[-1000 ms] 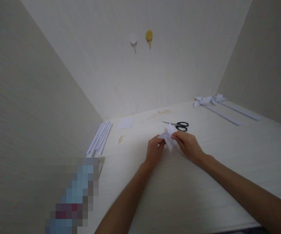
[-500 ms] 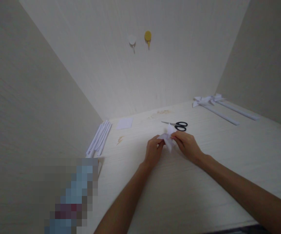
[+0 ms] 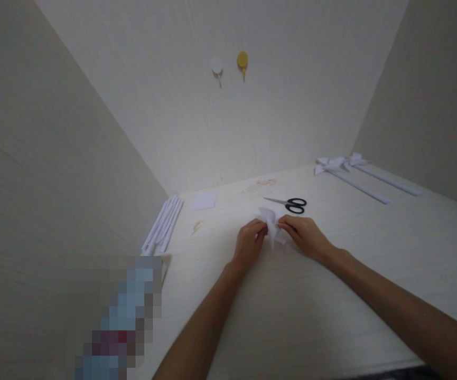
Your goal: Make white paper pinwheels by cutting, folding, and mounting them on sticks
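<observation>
A small folded white paper piece [image 3: 271,224] with pointed flaps sits between my two hands over the pale wooden table [image 3: 331,295]. My left hand [image 3: 248,246] pinches its left side with fingertips. My right hand [image 3: 306,238] pinches its right side. Both hands hold the paper just above or on the tabletop; I cannot tell which. Black-handled scissors [image 3: 289,203] lie shut just behind the paper, apart from my hands.
Several white paper sticks [image 3: 164,224] lie along the left wall. A small white paper square [image 3: 204,200] lies near the back. Two finished paper pinwheels on sticks [image 3: 355,170] lie at the back right. Two hooks, one white [image 3: 216,67] and one yellow [image 3: 242,59], hang on the back wall.
The paper piece has turned slightly in my fingers, its top flap now pointing more to the left. My hands have stayed in nearly the same place.
</observation>
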Tool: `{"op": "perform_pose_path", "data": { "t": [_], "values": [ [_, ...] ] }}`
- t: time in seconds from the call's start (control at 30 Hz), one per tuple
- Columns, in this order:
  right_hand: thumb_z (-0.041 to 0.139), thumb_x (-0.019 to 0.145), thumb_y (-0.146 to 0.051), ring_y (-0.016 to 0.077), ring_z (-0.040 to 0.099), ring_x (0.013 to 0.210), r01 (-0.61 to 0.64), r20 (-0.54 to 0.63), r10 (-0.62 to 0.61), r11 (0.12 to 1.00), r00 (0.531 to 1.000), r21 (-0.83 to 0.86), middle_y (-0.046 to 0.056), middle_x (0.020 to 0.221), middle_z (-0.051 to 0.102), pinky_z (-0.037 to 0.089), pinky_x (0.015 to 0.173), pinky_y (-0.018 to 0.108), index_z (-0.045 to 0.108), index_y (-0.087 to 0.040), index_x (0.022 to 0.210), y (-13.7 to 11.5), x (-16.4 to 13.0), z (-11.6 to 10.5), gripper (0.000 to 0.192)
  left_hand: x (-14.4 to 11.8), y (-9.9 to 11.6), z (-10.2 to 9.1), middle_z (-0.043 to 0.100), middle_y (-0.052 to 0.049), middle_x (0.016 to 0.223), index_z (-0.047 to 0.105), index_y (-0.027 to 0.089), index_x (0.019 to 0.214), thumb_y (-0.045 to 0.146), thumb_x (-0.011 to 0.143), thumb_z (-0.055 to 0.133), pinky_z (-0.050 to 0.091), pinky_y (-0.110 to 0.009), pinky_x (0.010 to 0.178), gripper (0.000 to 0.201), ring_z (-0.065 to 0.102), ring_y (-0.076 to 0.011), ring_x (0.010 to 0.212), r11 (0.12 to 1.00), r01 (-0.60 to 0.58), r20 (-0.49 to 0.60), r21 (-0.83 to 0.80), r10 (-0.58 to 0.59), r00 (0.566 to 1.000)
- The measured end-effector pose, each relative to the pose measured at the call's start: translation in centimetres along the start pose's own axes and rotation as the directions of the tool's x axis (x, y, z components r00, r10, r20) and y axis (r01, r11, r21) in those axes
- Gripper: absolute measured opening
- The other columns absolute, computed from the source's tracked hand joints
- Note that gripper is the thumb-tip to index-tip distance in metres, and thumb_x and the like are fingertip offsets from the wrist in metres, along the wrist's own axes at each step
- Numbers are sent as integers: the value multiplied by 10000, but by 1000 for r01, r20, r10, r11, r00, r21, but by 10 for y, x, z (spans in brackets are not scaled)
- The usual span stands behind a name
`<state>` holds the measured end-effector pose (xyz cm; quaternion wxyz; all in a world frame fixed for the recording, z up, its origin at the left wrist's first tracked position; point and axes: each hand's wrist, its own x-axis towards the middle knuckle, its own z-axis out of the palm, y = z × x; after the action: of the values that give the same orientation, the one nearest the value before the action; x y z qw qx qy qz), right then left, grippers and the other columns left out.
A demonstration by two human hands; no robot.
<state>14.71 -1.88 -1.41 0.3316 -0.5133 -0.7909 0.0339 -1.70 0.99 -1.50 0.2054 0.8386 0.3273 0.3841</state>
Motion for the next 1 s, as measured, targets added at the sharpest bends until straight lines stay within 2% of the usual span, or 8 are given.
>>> {"op": "perform_pose_path", "data": {
  "t": [0.27,0.7,1.0],
  "values": [
    [320,848,-286,139,530,579,-25,28,24,999,999,35,24,630,575,348,547,220,510,-172,719,0,0,0,256,0,0,2,511,3,642,500,150,618,142,771,391,348,-195,599,187,451,-91,617,1000,-2,-20,-9,2,1000],
    [378,823,-235,124,514,590,50,-8,-50,995,999,89,19,643,570,358,552,212,508,-171,720,3,-1,0,178,1,1,-1,428,27,579,451,144,588,111,695,412,297,-210,537,119,376,-91,564,997,53,77,-49,-50,996],
    [398,817,-226,130,534,630,92,-31,-90,994,995,63,31,693,596,380,586,216,528,-170,752,4,-2,-2,155,1,0,1,491,14,620,524,134,632,120,702,398,345,-199,572,145,427,-90,602,977,114,82,-178,-101,992]
  ]
}}
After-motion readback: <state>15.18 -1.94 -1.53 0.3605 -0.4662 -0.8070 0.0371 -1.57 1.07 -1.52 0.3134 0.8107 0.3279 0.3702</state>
